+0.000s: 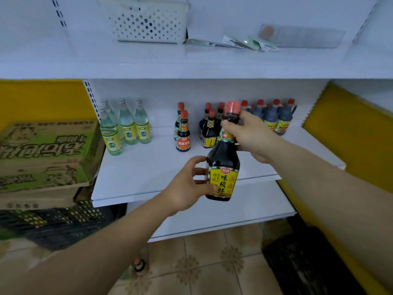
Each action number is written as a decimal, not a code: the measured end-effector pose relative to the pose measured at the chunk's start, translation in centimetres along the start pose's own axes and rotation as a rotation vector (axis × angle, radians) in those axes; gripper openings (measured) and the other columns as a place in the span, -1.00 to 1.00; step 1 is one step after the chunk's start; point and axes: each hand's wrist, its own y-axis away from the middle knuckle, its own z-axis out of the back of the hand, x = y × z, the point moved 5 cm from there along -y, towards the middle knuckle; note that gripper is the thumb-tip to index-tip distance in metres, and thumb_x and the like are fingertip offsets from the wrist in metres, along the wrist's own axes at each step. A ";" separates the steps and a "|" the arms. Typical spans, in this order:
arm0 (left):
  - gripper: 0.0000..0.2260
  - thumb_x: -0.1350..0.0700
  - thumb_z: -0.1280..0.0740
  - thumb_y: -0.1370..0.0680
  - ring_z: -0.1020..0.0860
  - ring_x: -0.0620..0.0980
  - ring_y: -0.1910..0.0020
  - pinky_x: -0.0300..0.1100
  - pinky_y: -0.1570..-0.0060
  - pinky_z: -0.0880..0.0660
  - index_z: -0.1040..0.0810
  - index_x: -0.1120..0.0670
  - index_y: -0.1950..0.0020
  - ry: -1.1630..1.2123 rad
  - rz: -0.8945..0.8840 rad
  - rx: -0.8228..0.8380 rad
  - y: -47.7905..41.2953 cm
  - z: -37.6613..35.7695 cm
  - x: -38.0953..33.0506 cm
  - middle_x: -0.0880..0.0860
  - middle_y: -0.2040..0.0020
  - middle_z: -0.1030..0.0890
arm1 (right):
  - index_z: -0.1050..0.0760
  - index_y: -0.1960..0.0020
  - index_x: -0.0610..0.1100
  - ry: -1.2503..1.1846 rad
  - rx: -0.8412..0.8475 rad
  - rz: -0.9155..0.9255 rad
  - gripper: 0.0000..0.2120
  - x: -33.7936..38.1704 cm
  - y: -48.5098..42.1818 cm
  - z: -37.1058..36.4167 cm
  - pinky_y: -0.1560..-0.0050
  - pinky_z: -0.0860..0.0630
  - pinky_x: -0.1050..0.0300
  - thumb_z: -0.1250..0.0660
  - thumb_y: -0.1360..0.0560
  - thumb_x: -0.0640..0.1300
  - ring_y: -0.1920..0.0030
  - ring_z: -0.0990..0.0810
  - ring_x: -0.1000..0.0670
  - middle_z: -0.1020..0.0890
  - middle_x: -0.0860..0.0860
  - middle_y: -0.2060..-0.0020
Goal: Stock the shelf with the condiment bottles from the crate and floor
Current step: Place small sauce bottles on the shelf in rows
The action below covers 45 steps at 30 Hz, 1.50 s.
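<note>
Bottle [223, 165] above the shelf [148, 173]: right hand [252, 135] grips its neck, left hand [187, 186] holds its body. Probably heavy, slick, breakable glass.

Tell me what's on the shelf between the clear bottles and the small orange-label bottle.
Nothing: in the head view, bare white shelf separates the clear bottles from the orange-label bottle.
</note>
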 end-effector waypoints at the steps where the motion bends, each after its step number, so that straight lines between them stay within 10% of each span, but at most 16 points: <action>1: -0.42 0.31 -0.42 -0.45 -0.59 0.01 -0.04 -0.05 -0.04 -0.55 -0.28 -0.10 -0.32 -0.015 0.011 0.023 -1.3 0.2 0.2 0.02 -0.14 -0.52 | -0.48 -0.01 0.04 0.000 -0.025 -0.007 -0.93 -0.6 -0.9 0.2 -0.14 -0.54 -0.22 -0.31 -0.54 -0.09 -0.06 -0.59 -0.12 -0.60 -0.01 0.02; 17: -0.31 0.30 -0.46 -0.41 -0.57 0.08 -0.10 0.06 -0.11 -0.55 -0.22 -0.03 -0.42 -0.190 0.167 -0.019 -19.6 -4.1 10.9 0.02 -0.22 -0.49 | -0.43 -0.10 0.13 0.121 0.062 -0.109 -0.81 -16.3 -14.0 4.1 -0.12 -0.55 -0.14 -0.33 -0.51 0.02 -0.03 -0.60 -0.10 -0.62 -0.01 0.01; 25: -0.34 0.21 -0.46 -0.44 -0.50 -0.08 -0.19 -0.50 0.09 -0.42 -0.23 0.00 -0.46 -0.245 0.143 -0.197 -27.6 -4.0 15.7 -0.11 -0.29 -0.46 | -0.48 -0.16 0.02 0.197 0.115 0.029 -0.75 -21.7 -20.8 3.1 -0.03 -0.48 0.10 -0.34 -0.50 0.03 -0.02 -0.58 0.01 -0.62 0.03 0.00; 38: -0.38 0.37 -0.33 -0.49 -0.53 -0.27 0.11 -0.52 0.32 -0.45 -0.19 0.04 -0.47 -0.288 0.054 -0.325 -32.8 0.1 19.2 -0.08 -0.22 -0.42 | -0.48 -0.15 0.02 0.177 0.096 0.180 -0.74 -24.5 -25.9 -0.8 -0.13 -0.53 0.02 -0.39 -0.48 -0.03 -0.03 -0.59 0.02 -0.62 0.06 0.04; 45: -0.33 0.29 -0.32 -0.49 -0.57 -0.06 -0.08 -0.20 -0.07 -0.50 -0.14 -0.06 -0.51 -0.377 0.031 -0.372 -35.9 1.4 20.3 -0.02 -0.22 -0.54 | -0.43 -0.26 -0.02 0.223 0.055 0.222 -0.61 -25.6 -28.7 -1.5 -0.21 -0.51 -0.07 -0.38 -0.46 -0.10 -0.13 -0.58 -0.02 -0.62 0.02 -0.09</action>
